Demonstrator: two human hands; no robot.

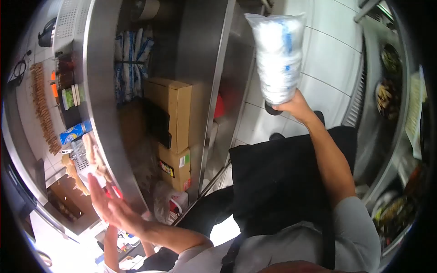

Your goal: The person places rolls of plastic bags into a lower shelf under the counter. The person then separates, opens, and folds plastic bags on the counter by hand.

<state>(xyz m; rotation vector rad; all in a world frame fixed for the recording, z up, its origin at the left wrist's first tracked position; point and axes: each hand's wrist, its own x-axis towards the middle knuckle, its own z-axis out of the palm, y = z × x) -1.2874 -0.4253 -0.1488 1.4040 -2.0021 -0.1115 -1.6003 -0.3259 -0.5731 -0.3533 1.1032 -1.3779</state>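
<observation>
Grey shirt [268,245] and black apron [282,182] sit closest; the right hand [293,107] grips a bagged white stack [278,59]; the left hand [109,204], fingers extended, is near the steel worktop [104,91].

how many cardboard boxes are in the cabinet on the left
2: the upper box in the picture, and the labelled box just below it. More may be hidden in shadow.

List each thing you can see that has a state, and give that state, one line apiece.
Plastic bag: filled, held
Right hand: closed on the bag's near end
Left hand: open, nothing seen in it
Black apron: worn
Metal cabinet: open-fronted, stocked
Larger cardboard box: unclear whether sealed
</observation>
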